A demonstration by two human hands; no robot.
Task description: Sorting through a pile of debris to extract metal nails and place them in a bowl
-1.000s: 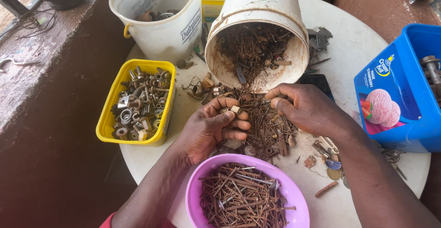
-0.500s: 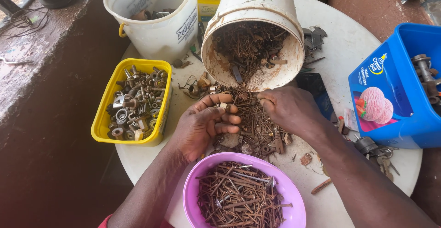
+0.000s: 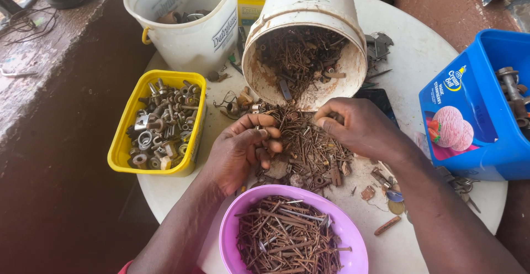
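Observation:
A heap of rusty nails and small metal bits (image 3: 309, 149) lies on the round white table (image 3: 430, 64), spilled from a white bucket (image 3: 309, 36) tipped on its side. My left hand (image 3: 240, 149) rests at the heap's left edge, fingers curled around a few rusty nails. My right hand (image 3: 353, 125) lies over the heap's upper right, just under the bucket's mouth, fingertips pinching into the nails. A purple bowl (image 3: 353, 246) full of rusty nails sits at the near edge, below both hands.
A yellow tub (image 3: 124, 136) of nuts, washers and bolts stands at the left. A second white bucket (image 3: 187, 25) is behind it, another yellow tub (image 3: 251, 3) at the back. A blue tub (image 3: 469, 114) with bolts sits right. Loose scraps (image 3: 386, 196) lie near the right forearm.
Both hands have kept picking through the heap; the left hand's fingers have curled tighter on some nails and the right hand has shifted slightly toward the bucket's mouth.

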